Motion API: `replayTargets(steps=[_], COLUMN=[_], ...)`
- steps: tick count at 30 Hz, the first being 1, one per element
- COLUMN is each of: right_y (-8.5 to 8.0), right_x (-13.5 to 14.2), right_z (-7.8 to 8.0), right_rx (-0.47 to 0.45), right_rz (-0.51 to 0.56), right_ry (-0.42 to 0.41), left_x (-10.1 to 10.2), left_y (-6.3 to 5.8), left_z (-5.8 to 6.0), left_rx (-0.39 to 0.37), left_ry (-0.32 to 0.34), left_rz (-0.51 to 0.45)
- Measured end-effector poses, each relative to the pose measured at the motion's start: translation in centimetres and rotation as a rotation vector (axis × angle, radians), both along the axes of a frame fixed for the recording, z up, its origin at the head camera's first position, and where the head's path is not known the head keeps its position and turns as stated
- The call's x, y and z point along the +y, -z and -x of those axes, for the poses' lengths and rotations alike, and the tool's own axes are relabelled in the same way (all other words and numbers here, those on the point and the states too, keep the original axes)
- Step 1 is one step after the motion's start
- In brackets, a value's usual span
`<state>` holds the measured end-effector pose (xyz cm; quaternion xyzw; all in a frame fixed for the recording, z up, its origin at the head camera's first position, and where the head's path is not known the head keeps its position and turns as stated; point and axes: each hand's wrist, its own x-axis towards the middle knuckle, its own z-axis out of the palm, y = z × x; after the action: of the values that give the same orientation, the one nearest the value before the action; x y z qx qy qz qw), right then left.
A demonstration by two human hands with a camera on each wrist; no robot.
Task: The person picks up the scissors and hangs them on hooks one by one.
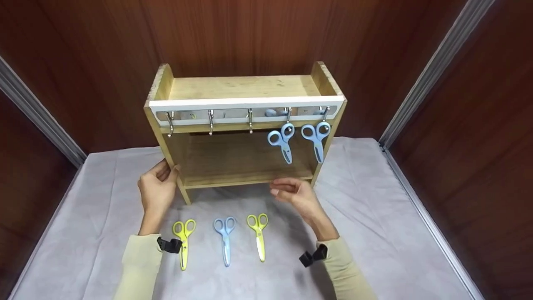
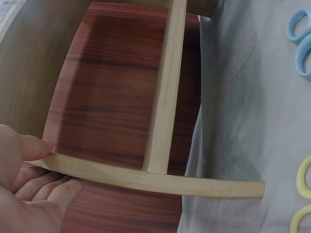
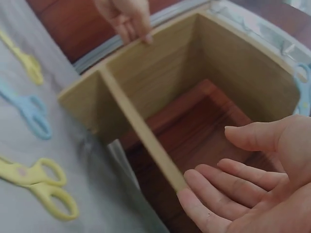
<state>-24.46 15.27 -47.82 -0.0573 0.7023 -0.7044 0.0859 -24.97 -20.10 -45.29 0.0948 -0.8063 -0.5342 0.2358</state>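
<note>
Pale wood sits pinched in a person's left hand [image 1: 156, 189], the thumb toward the inside and the fingers round the outside of the side panel [image 2: 107, 175] of a small shelf unit [image 1: 245, 87]. The unit stands between and beyond the two hands on a counter [image 1: 374, 200] draped in grey cloth. The right hand [image 1: 297, 196], its thumb apart from loosely bent fingers, is at the front of the lower board [image 1: 245, 182], toward the end away from the left hand; whether the fingertips touch the wood cannot be told. Above both hands runs a white rail [image 1: 250, 100] with five metal hooks [image 1: 250, 121]. Over the right hand, one pair of blue scissors [image 1: 286, 148] hangs from the fourth hook, and a second blue pair [image 1: 318, 146] from the fifth, both blades down. Nearer the person than the hands, three more lie apart on the cloth: a yellow pair [image 1: 184, 255] just right of the left wrist, partly behind a black wrist mount [image 1: 170, 245]; a light blue pair [image 1: 225, 241] between the hands; and another yellow pair [image 1: 260, 241] left of the right wrist. Brown wood-grain panelling [image 1: 250, 33] rises beyond both hands.
</note>
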Motion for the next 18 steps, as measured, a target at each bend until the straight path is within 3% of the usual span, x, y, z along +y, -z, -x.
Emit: replayTargets(steps=[12, 18], right_y=[3.2, 4.0], right_x=[-2.6, -4.5], right_z=[-2.7, -4.9], right_rx=[0.153, 0.272], right_rz=[-0.341, -0.627], right_ry=[-0.033, -0.093], left_x=[-0.1, -0.1], left_y=[0.1, 0.0], left_z=[-0.1, -0.2], left_rx=[0.026, 0.008], left_ry=[0.011, 0.009], left_rz=[-0.012, -0.012])
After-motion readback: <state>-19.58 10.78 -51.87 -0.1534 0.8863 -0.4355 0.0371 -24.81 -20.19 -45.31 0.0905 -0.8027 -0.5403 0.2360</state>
